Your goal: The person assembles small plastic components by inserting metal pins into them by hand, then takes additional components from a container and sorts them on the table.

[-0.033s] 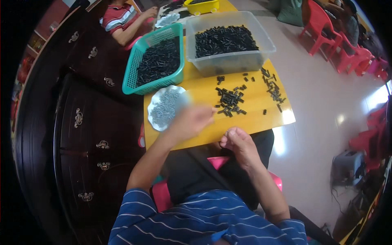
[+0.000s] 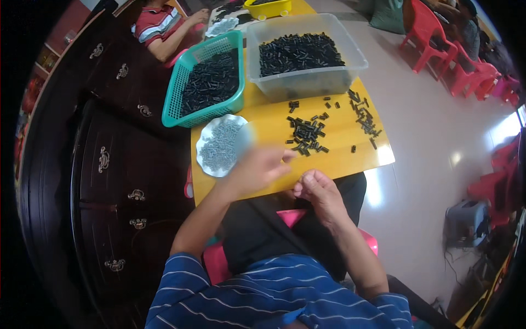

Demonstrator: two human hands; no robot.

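Note:
Smeared by motion, my left hand hovers over the near edge of the yellow table, between the white scalloped dish and the loose pile of short black cylindrical pieces. Its fingers point right; whether they hold anything is unclear. Just past the table edge, my right hand is closed in a pinch, thumb against fingers. What lies in that pinch is too small to make out. Many small silvery pin-like parts fill the white dish left of my left hand.
A green basket and a translucent bin, both full of black pieces, stand farther back on the yellow table. More black pieces lie right. Dark drawers flank the left; another person's arm reaches in beyond.
My left hand has shifted slightly down and toward my right hand, away from the black pile. The right hand keeps its pinch. The whole view has shifted a little.

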